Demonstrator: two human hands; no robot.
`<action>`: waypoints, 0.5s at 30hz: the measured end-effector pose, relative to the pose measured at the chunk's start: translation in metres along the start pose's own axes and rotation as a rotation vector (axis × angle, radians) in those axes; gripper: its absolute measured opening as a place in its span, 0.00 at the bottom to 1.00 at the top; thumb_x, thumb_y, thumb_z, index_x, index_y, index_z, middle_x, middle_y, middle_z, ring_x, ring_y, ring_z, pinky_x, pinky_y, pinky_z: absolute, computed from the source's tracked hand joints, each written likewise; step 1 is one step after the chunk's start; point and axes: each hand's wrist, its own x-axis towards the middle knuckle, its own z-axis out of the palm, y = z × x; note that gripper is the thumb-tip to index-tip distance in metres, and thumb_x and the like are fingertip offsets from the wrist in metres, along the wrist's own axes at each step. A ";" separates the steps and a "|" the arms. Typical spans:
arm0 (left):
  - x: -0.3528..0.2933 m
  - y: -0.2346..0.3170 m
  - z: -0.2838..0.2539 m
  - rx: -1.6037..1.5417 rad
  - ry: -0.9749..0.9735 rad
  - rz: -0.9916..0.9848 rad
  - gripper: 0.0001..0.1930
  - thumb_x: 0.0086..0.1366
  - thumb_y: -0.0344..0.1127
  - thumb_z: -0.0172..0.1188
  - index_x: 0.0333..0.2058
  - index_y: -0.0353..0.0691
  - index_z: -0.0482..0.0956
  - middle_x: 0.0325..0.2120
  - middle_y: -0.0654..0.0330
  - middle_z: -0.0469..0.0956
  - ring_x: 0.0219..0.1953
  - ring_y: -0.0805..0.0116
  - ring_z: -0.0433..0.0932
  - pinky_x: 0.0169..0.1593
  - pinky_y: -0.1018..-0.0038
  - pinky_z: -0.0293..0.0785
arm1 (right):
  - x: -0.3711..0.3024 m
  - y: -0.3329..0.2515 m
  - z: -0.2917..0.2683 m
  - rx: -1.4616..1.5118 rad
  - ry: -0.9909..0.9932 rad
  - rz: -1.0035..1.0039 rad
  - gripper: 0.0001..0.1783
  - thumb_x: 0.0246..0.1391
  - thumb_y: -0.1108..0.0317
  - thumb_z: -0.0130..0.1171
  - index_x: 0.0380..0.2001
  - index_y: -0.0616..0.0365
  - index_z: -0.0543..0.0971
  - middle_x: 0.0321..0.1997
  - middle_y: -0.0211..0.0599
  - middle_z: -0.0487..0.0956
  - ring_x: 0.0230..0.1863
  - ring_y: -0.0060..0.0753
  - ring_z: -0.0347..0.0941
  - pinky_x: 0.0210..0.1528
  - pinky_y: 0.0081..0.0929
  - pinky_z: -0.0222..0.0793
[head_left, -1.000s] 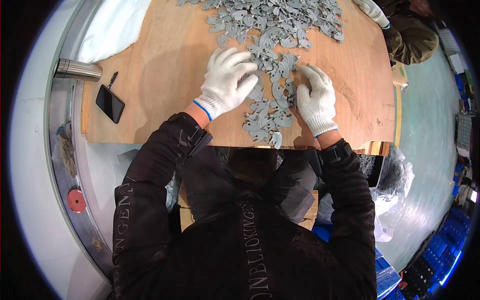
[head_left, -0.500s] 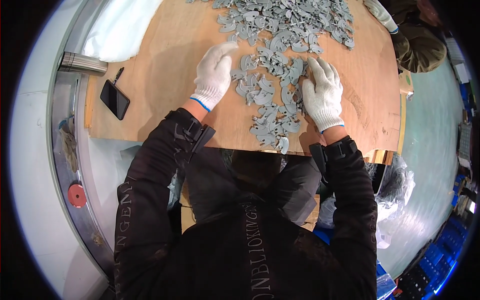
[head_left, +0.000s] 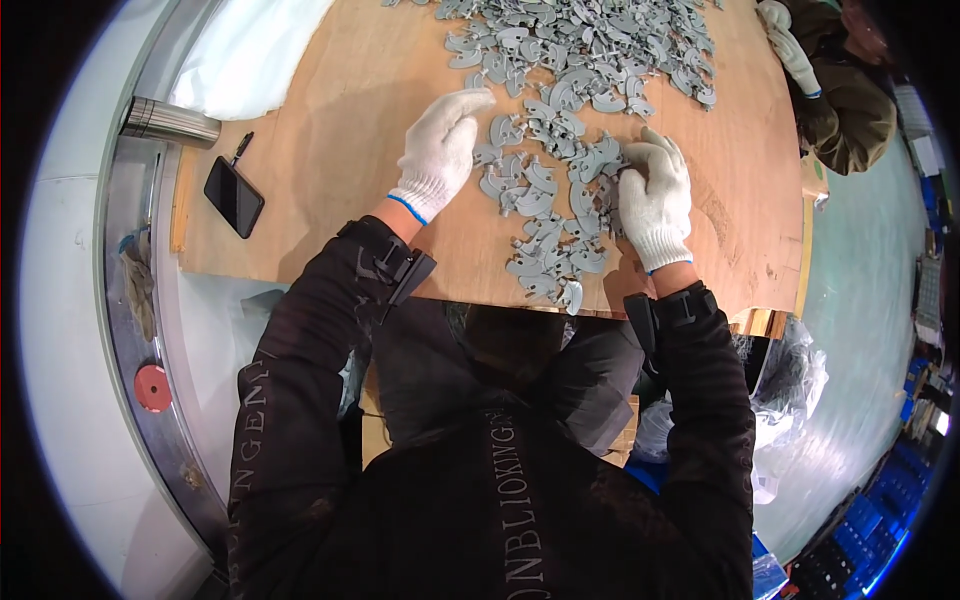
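Observation:
Flat grey curved parts, plastic by their look, lie spread over the wooden table between my two gloved hands. My left hand (head_left: 440, 148), in a white knitted glove, is at the left side of this smaller spread (head_left: 535, 185). Its fingers stretch toward the parts, the thumb a little apart, and no part shows in it. At the right side, my right hand (head_left: 656, 205) wears the same kind of glove. Its fingers are bent but apart from the thumb, close against the parts; whether the fingertips touch one is hidden.
A large heap of the same grey parts (head_left: 600, 45) covers the far middle of the wooden table (head_left: 340, 170). To the left lie a black phone (head_left: 234, 197), a metal cylinder (head_left: 170, 123) and white sheeting (head_left: 250, 55). Another person's gloved hand (head_left: 790, 48) rests at the far right edge.
My right hand's fingers have bent from nearly straight, with the thumb now showing. My left hand stays beside the parts. The whole view has shifted slightly.

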 end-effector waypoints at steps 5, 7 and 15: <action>0.004 0.016 0.009 0.304 -0.080 0.311 0.15 0.71 0.35 0.64 0.55 0.47 0.86 0.57 0.56 0.86 0.64 0.47 0.80 0.72 0.51 0.72 | -0.009 0.003 0.002 0.273 0.074 0.211 0.16 0.60 0.77 0.53 0.46 0.62 0.86 0.69 0.48 0.82 0.73 0.52 0.74 0.76 0.43 0.68; 0.003 0.027 0.012 0.384 -0.133 0.376 0.16 0.71 0.39 0.66 0.55 0.48 0.86 0.58 0.57 0.85 0.66 0.46 0.78 0.73 0.48 0.68 | -0.010 0.004 0.001 0.288 0.090 0.214 0.16 0.60 0.80 0.52 0.45 0.61 0.87 0.68 0.47 0.83 0.72 0.50 0.75 0.75 0.42 0.70; 0.002 0.039 0.019 0.579 -0.320 0.501 0.22 0.67 0.48 0.71 0.58 0.52 0.83 0.64 0.60 0.80 0.72 0.45 0.70 0.79 0.40 0.55 | -0.001 -0.005 0.004 -0.023 0.084 -0.120 0.18 0.55 0.79 0.55 0.44 0.56 0.90 0.61 0.44 0.85 0.68 0.50 0.77 0.74 0.43 0.68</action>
